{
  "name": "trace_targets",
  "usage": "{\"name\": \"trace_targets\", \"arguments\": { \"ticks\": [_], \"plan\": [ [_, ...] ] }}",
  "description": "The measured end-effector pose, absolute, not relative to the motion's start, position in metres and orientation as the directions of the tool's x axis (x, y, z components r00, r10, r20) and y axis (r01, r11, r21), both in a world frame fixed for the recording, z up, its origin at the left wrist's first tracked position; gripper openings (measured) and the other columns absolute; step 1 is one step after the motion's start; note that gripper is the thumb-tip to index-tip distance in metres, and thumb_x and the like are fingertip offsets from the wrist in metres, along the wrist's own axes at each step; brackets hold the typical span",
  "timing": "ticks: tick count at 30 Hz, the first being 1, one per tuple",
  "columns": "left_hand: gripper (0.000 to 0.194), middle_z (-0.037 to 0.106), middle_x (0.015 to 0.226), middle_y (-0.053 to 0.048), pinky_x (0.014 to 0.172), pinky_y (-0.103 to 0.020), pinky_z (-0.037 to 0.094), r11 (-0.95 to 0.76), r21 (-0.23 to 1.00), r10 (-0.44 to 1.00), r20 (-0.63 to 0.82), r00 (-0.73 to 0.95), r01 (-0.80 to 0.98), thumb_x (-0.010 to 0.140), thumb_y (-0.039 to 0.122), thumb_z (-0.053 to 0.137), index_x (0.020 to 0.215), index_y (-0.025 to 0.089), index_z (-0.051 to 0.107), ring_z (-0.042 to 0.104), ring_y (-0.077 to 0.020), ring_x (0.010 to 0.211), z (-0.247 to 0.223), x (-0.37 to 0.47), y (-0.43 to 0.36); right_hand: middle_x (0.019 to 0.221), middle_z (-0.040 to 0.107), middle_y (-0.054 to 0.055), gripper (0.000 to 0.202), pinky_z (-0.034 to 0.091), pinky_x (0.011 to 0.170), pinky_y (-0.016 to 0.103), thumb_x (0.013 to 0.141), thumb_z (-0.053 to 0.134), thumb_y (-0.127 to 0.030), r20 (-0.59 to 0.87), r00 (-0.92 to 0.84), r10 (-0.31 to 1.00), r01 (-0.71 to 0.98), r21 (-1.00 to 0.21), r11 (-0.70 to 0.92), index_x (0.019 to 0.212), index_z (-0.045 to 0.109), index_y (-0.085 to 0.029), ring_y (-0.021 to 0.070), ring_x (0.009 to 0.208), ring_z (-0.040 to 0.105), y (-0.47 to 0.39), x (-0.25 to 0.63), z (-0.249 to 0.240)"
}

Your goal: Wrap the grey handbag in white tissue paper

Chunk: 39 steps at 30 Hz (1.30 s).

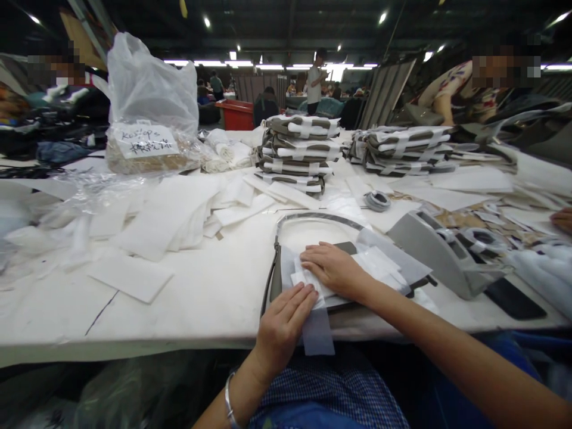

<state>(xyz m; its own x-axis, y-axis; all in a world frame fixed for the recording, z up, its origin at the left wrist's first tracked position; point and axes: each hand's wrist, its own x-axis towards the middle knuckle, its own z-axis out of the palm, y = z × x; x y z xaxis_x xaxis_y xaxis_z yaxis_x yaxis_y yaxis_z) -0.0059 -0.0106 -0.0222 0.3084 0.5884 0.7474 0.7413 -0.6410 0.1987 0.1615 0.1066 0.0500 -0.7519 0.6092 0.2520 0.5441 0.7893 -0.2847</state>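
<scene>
A dark grey-green handbag [276, 277] lies at the table's front edge, its curved strap [319, 215] looped away from me. White paper sheets [379, 265] cover much of it. A translucent paper strip [319, 333] hangs from the bag over the table edge. My left hand [286, 319] rests on the near left part of the paper, fingers stretched out, thumb hidden. My right hand [333, 271] lies with its fingers flat on the paper just beyond the left one. Neither hand visibly grips anything. What lies under the fingers is hidden.
A grey tape dispenser [440, 250] stands to the right, near a tape roll [376, 201]. Loose white sheets [172, 211] spread over the left. Behind are stacks of wrapped bags [299, 146] and a labelled plastic sack [149, 107]. Co-workers [451, 89] stand beyond the table.
</scene>
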Motion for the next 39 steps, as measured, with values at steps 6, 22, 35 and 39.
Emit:
{"name": "trace_targets", "arguments": {
  "ticks": [6,22,35,39],
  "plan": [
    [0.038,0.067,0.128,-0.01,0.102,-0.042,0.055,-0.638,0.223,0.591,0.756,0.282,0.737,0.097,0.005,0.047,0.133,0.014,0.056,0.057,-0.0217,0.126,-0.024,-0.004,-0.012,0.122,0.071,0.007,0.03,0.047,0.11,0.045,0.096,0.06,-0.022,0.573,-0.665,0.48,0.419,-0.246,0.874,0.126,0.063,-0.02,0.0208,0.119,0.063,0.037,0.214,0.03],
    [0.04,0.064,0.132,-0.011,0.108,-0.044,0.05,-0.635,0.26,0.636,0.711,0.301,0.727,0.097,0.011,0.05,0.137,0.014,0.052,0.055,-0.0223,0.129,-0.025,-0.006,-0.013,0.107,0.074,0.004,0.019,0.046,0.097,0.038,0.093,0.063,-0.025,0.674,-0.507,0.537,0.59,-0.184,0.786,0.112,0.067,-0.024,0.0211,0.101,0.064,0.015,0.194,0.01],
    [0.043,0.063,0.134,-0.008,0.107,-0.042,0.052,-0.672,0.285,0.664,0.64,0.386,0.683,0.097,0.007,0.045,0.138,0.018,0.051,0.055,-0.0199,0.129,-0.007,-0.017,-0.011,0.115,0.073,0.004,0.029,0.043,0.105,0.04,0.093,0.052,-0.006,0.711,-0.568,0.414,0.541,-0.056,0.839,0.115,0.065,-0.02,0.0195,0.111,0.062,0.014,0.205,-0.006],
    [0.045,0.062,0.136,-0.008,0.108,-0.041,0.051,-0.677,0.283,0.661,0.64,0.392,0.68,0.095,0.003,0.047,0.138,0.017,0.051,0.054,-0.0205,0.13,-0.013,-0.016,-0.011,0.139,0.061,0.006,0.044,0.028,0.121,0.048,0.095,0.044,-0.004,0.606,-0.74,0.291,0.426,0.087,0.9,0.135,0.057,-0.018,0.0223,0.138,0.045,-0.003,0.229,-0.023]
  ]
}}
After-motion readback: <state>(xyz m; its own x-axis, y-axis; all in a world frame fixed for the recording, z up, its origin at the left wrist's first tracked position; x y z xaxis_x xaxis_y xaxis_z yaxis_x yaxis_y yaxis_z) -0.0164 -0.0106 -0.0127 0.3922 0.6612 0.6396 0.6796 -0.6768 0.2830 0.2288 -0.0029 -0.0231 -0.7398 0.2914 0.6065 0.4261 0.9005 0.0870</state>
